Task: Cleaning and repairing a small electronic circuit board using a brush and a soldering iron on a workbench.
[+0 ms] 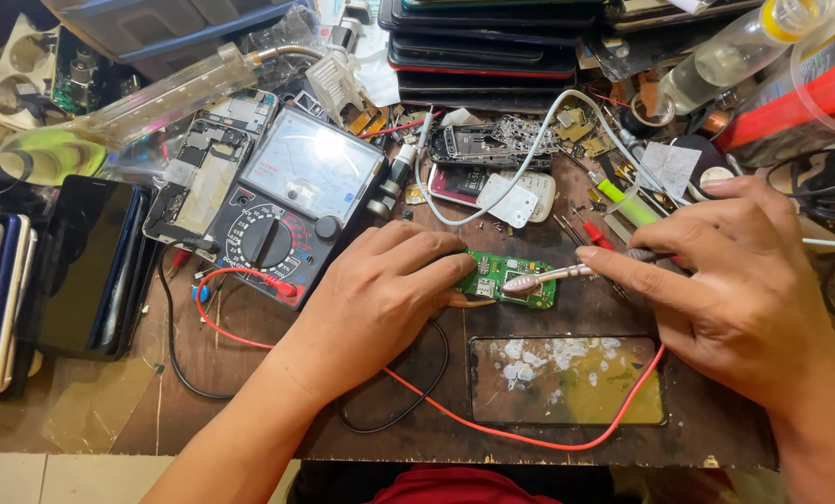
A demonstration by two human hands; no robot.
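Observation:
A small green circuit board [501, 272] lies on the brown workbench [250, 411]. My left hand [380, 299] rests beside it, with the fingertips pinning the board's left edge. My right hand [744, 289] grips a slim metal-tipped tool [553, 276] like a pen. The tool's pale tip touches the right part of the board. An analog multimeter [292, 201] sits to the left, and its red lead [529, 434] and black lead [399, 411] curl across the bench below my hands.
A cracked glass phone panel [567, 381] lies in front of the board. Stacked phones [12, 280] stand at the left, more phones [492, 47] pile at the back, and an opened phone frame [208, 177], a white cable [529, 159], bottles and small parts crowd the rear.

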